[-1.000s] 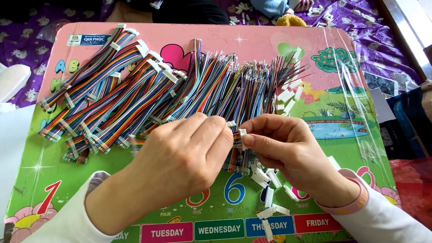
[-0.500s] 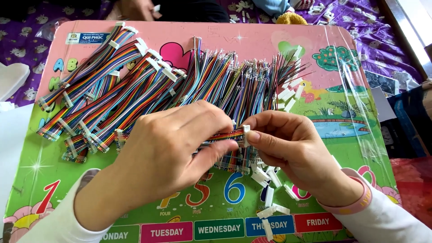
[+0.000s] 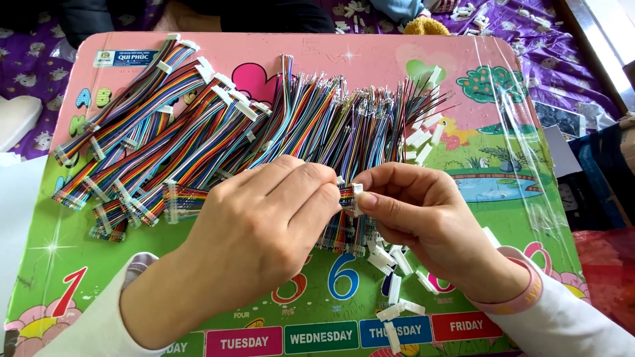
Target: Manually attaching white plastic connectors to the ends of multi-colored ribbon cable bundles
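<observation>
My left hand (image 3: 264, 231) and my right hand (image 3: 423, 225) meet at the middle of a colourful children's table (image 3: 516, 192). Between their fingertips they pinch a short multicoloured ribbon wire (image 3: 346, 195) and a small white plastic connector (image 3: 357, 190) at its end. Behind the hands lies a wide heap of rainbow wire bundles (image 3: 317, 119). Finished wire bundles with white connectors (image 3: 152, 125) lie fanned out at the left. Loose white connectors (image 3: 397, 291) are scattered under and below my right hand.
More white connectors (image 3: 423, 135) lie at the right end of the wire heap. A clear plastic film (image 3: 529, 99) covers the table's right side. Purple patterned cloth (image 3: 549, 46) surrounds the table, with a white object (image 3: 16, 119) at the far left.
My left hand has drawn the wire up from the heap toward my right hand. The fingertips of both hands now meet at the connector, slightly higher than before.
</observation>
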